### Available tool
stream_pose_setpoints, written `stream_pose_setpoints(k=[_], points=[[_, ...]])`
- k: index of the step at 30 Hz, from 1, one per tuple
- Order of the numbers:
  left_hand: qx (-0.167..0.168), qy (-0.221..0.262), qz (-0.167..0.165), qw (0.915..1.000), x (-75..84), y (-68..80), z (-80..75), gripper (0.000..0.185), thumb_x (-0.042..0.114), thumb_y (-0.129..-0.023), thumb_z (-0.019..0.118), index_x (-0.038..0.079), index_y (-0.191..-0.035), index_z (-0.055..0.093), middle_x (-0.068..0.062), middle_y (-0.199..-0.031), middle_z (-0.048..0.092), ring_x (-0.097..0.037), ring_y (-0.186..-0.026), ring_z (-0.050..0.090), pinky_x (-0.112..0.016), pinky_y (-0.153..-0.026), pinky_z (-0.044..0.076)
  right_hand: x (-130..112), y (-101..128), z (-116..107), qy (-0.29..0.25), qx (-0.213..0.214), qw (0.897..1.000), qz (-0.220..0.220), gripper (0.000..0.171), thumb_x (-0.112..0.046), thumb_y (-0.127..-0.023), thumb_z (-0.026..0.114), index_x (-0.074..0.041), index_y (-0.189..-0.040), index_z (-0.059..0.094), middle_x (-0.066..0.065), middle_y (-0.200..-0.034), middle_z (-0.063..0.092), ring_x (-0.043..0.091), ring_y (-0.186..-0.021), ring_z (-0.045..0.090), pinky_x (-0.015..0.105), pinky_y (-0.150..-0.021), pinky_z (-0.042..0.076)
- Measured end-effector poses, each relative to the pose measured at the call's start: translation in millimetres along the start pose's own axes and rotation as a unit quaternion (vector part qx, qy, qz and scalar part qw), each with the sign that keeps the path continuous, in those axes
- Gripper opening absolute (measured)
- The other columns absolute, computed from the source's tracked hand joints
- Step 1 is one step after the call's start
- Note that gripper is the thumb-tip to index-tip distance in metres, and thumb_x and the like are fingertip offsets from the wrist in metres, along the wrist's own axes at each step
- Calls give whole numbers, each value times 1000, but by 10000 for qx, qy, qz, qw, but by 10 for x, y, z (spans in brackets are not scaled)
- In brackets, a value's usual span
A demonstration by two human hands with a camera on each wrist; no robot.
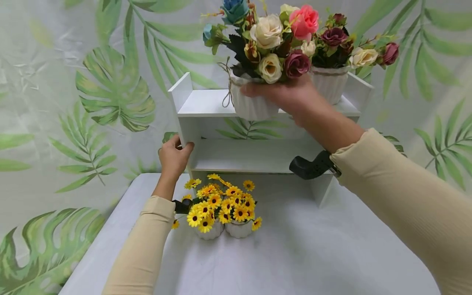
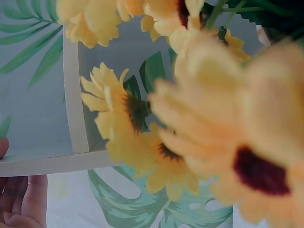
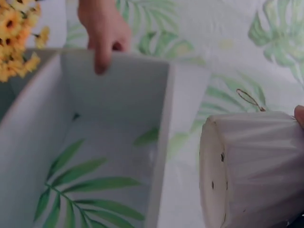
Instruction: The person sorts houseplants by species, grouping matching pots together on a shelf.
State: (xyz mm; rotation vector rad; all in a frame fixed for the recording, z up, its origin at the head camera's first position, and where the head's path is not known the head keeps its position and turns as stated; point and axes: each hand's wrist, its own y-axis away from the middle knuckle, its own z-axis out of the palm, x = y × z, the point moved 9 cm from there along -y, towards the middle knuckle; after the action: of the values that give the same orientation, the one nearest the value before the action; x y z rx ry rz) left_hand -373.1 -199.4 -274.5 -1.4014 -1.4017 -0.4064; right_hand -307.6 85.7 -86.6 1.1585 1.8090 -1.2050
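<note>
My right hand (image 1: 287, 96) grips a white ribbed flower pot (image 1: 254, 107) with cream, pink, teal and dark red artificial roses. In the head view it is at the height of the top shelf, and the right wrist view shows the pot's underside (image 3: 212, 180) apart from the shelf boards. My left hand (image 1: 173, 157) holds the left side panel of the white shelf unit (image 1: 247, 157), thumb on the inner face and fingers outside. A second rose pot (image 1: 330, 84) stands on the right of the top shelf, partly behind my right forearm.
Two white pots (image 1: 239, 229) of yellow daisy-like flowers (image 1: 221, 203) stand on the white table (image 1: 295, 254) before the unit's left part, close to my left wrist. A leaf-patterned cloth (image 1: 114, 90) hangs behind the unit.
</note>
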Motion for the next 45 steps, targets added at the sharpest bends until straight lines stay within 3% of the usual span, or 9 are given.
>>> stream_pose_setpoints(k=[8, 16, 27, 33, 36, 45], points=[[98, -23, 72, 9999, 30, -9, -52, 36, 22, -93, 63, 8, -125, 67, -18, -126, 68, -35, -115, 68, -50, -93, 56, -38, -368, 31, -599, 330, 9974, 249, 73, -18, -77, 84, -28, -139, 48, -3, -139, 54, 17, -123, 55, 36, -106, 46], [112, -80, 36, 9999, 36, 12, -56, 34, 23, -93, 63, 7, -123, 68, -17, -123, 70, -34, -112, 69, -50, -91, 57, 61, -595, 33, -970, 772, 9893, 764, 72, -20, -74, 85, -27, -136, 50, -6, -137, 56, 13, -121, 55, 30, -107, 45], [115, -86, -51, 9999, -1, -6, -17, 36, 24, -93, 62, 9, -124, 68, -17, -124, 70, -34, -112, 69, -50, -91, 57, 323, -649, -89, -1011, 1114, 9829, 1065, 80, -20, -75, 86, -33, -142, 45, -14, -146, 51, 7, -136, 44, 32, -121, 27], [63, -89, -71, 9999, -32, 13, 38, 34, 24, -93, 63, 8, -122, 69, -17, -123, 70, -33, -112, 69, -49, -91, 58, 517, -685, -186, -932, 1358, 9777, 1302, 88, -18, -74, 86, -31, -147, 38, -12, -149, 48, 6, -137, 43, 23, -119, 28], [71, -49, -62, 9999, -40, 17, 40, 34, 24, -92, 63, 8, -122, 70, -17, -122, 70, -32, -112, 70, -49, -90, 58, 592, -690, -213, -784, 1416, 9756, 1484, 92, -21, -74, 86, -32, -149, 32, -13, -151, 45, 6, -137, 41, 23, -119, 28], [199, -33, -4, 9998, -29, 3, -4, 34, 23, -91, 64, 7, -121, 70, -18, -121, 71, -33, -111, 70, -50, -89, 58, 635, -734, -197, -601, 1379, 9772, 1496, 98, -25, -75, 86, -32, -151, 25, -13, -155, 40, 4, -138, 39, 22, -119, 28]])
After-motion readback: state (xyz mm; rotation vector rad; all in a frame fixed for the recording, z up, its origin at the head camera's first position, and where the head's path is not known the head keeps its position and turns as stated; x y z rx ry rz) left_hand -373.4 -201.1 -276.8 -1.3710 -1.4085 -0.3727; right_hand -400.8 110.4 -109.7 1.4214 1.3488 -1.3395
